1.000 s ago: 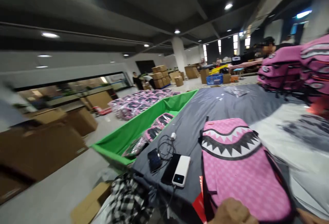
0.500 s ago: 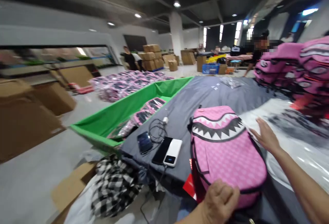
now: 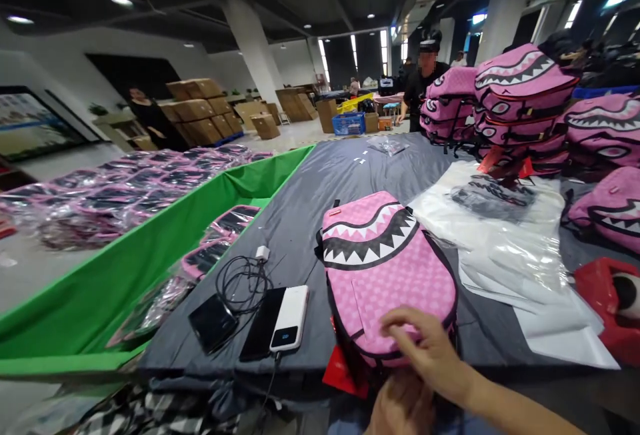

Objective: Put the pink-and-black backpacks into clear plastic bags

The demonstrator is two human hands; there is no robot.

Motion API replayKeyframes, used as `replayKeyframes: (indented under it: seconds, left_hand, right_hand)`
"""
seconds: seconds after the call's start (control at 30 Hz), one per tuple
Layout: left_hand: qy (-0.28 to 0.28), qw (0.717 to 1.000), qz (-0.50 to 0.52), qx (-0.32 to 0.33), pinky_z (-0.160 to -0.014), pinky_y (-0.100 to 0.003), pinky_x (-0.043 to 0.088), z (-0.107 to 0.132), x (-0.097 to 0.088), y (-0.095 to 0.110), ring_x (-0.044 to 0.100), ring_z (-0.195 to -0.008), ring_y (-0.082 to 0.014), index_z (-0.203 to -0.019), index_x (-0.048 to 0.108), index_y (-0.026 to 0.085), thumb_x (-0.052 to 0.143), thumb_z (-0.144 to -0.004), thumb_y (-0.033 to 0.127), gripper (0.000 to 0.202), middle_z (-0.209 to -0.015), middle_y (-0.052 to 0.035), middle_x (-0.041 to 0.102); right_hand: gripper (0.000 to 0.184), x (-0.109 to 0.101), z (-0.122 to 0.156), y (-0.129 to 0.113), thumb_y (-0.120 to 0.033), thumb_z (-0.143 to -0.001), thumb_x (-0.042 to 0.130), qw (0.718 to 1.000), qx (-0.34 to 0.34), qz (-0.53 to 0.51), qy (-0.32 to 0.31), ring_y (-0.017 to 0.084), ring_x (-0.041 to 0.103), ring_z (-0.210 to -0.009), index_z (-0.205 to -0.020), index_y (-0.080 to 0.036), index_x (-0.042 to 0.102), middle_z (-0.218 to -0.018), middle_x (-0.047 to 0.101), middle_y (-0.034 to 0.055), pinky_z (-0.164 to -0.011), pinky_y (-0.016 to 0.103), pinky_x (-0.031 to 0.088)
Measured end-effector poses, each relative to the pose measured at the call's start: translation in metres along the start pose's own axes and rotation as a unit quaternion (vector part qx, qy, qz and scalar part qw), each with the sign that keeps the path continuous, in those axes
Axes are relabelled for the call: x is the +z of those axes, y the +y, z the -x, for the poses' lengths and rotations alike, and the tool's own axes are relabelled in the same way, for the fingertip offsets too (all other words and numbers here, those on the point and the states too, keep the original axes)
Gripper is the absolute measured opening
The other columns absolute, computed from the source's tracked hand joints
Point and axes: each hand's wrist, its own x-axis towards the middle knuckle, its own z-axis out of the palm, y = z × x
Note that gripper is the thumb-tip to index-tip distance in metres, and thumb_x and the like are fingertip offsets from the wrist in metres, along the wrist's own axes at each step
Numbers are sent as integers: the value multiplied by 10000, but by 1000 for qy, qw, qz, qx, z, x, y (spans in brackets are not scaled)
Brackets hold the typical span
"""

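Observation:
A pink checked backpack with a black-and-white shark-mouth print lies face up on the grey-covered table. Its bottom end points toward me. My left hand is closed at that bottom edge, with its fingers partly hidden by my other hand. Over the lower front of the bag is my right hand, its fingers bent and apart with nothing between them. A red tag hangs at the bag's lower left.
White plastic bags lie to the right, near stacked pink backpacks and a red dispenser. A power bank, phone and coiled cable lie left. Beyond is a green-lined bin with wrapped bags. A person stands behind.
My right hand has moved from beside the backpack's right edge to over its lower front. My left hand has slipped lower at the bottom edge. The view has turned right.

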Motion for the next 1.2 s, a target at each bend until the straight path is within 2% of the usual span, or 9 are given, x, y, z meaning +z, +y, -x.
replayKeyframes:
  seconds: [0.1, 0.2, 0.3, 0.5, 0.63, 0.77, 0.93, 1.07, 1.2]
  left_hand:
    - [-11, 1000, -5, 4, -539, -317, 463, -24, -20, 6, 627, -596, -169, -1026, 650, 142, 541, -951, 191, 141, -688, -27, 659]
    - [-56, 998, 3, -33, -518, -323, 416, -48, -32, 15, 604, -573, -168, -859, 616, 178, 550, -913, 132, 97, -658, -7, 621]
    - [-60, 996, 46, -56, -502, -309, 376, -61, -34, 20, 569, -529, -144, -745, 571, 195, 481, -926, 86, 229, -613, 5, 590]
    - [-90, 969, 163, -161, -490, -265, 261, -95, -68, -1, 380, -443, -76, -557, 416, 198, 544, -998, 288, 468, -494, 57, 401]
    - [-147, 890, 275, -333, -459, -245, 214, -141, -104, -14, 266, -467, -75, -501, 284, 203, 584, -936, 506, 609, -502, 55, 258]
    - [-194, 819, 341, -418, -428, -223, 224, -167, -105, -17, 243, -467, -72, -518, 288, 219, 607, -842, 687, 653, -511, 64, 228]
    - [-235, 825, 314, -408, -437, -219, 260, -174, -89, -12, 292, -456, -78, -537, 283, 228, 538, -828, 765, 661, -512, 66, 233]
    - [-332, 833, 268, -352, -465, -223, 301, -182, -88, -9, 404, -472, -107, -655, 459, 214, 429, -914, 693, 545, -536, 54, 339]
    - [-398, 803, 288, -338, -449, -219, 290, -183, -82, -10, 421, -450, -104, -671, 416, 222, 357, -942, 665, 523, -561, 58, 334]
  right_hand:
    - [248, -49, 35, 35, -155, -948, 517, 990, -67, 85, 92, 185, 695, -703, -1127, -276, 640, -812, 706, 34, -630, 303, 584]
    - [398, -71, 83, 58, -208, -904, 572, 959, -184, 215, -12, 240, 704, -797, -1294, -279, 606, -922, 738, 79, -673, 390, 579]
    - [425, -64, 105, 64, -239, -957, 580, 938, -208, 262, -88, 243, 709, -909, -1382, -235, 561, -1003, 759, 90, -758, 402, 578]
    - [334, -86, 61, 78, -323, -970, 654, 953, -191, 233, 19, 225, 652, -1053, -1303, -352, 648, -1148, 690, 63, -878, 387, 555]
    - [351, -117, 39, 89, -354, -965, 640, 986, -44, 135, 88, 205, 638, -1027, -1314, -328, 614, -1255, 586, 75, -851, 365, 577]
    - [467, -99, 53, 86, -301, -875, 668, 990, 33, 79, 114, 184, 623, -875, -1314, -250, 515, -1065, 594, 55, -721, 307, 582]
    - [325, -58, 69, 87, -193, -908, 567, 945, 10, 241, 223, 213, 627, -886, -1227, -218, 510, -993, 596, 70, -766, 339, 578]
    - [273, -54, 72, 94, -130, -931, 504, 947, -6, 257, 195, 207, 648, -877, -1191, -214, 491, -989, 600, 68, -741, 318, 575]
    - [217, -65, 75, 97, -67, -968, 414, 948, 28, 284, 138, 183, 647, -790, -1121, -203, 486, -928, 610, 43, -692, 288, 543]
